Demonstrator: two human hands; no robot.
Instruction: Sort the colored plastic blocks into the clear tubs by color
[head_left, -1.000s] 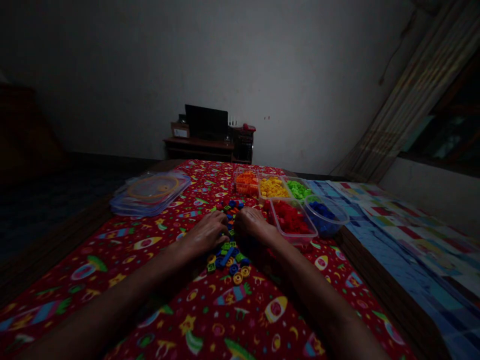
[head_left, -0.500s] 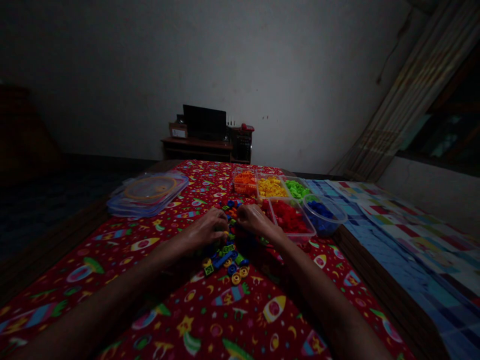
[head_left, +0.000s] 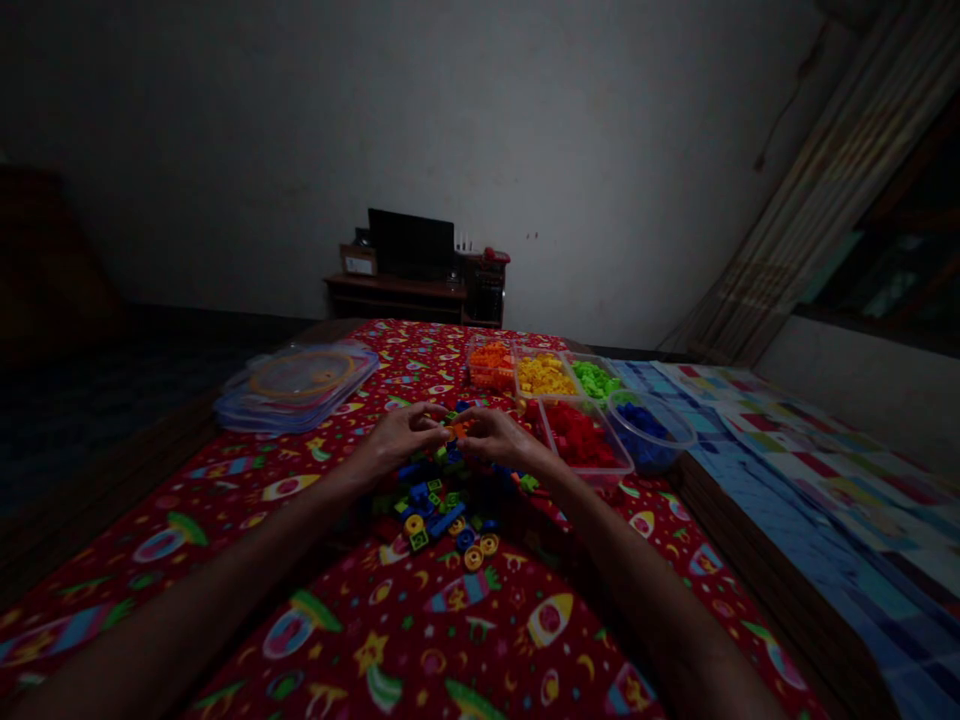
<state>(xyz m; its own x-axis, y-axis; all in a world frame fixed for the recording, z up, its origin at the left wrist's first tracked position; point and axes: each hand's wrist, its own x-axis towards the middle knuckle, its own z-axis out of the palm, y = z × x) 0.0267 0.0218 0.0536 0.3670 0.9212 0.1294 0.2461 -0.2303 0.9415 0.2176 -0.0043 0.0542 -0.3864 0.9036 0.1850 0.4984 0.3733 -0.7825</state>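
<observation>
Above a loose pile of mixed toy building bricks (head_left: 448, 500), my left hand (head_left: 399, 440) and my right hand (head_left: 501, 438) come together. Between their fingertips is a small orange building brick (head_left: 456, 430), pinched from both sides. Whether it is one piece or two joined ones I cannot make out. Blue, green and yellow pieces lie under and in front of the hands, with round yellow wheel-like pieces (head_left: 474, 556) at the near edge of the pile.
Right of the hands, clear containers hold sorted bricks: orange (head_left: 491, 366), yellow (head_left: 545, 375), green (head_left: 595, 380), red (head_left: 577, 435) and a round blue-filled tub (head_left: 645, 430). Stacked clear lids (head_left: 296, 388) lie at left on the red patterned cloth (head_left: 360, 650).
Both hands have lifted off the pile and drawn together, and an orange brick now shows between the fingertips. More of the pile is uncovered below them.
</observation>
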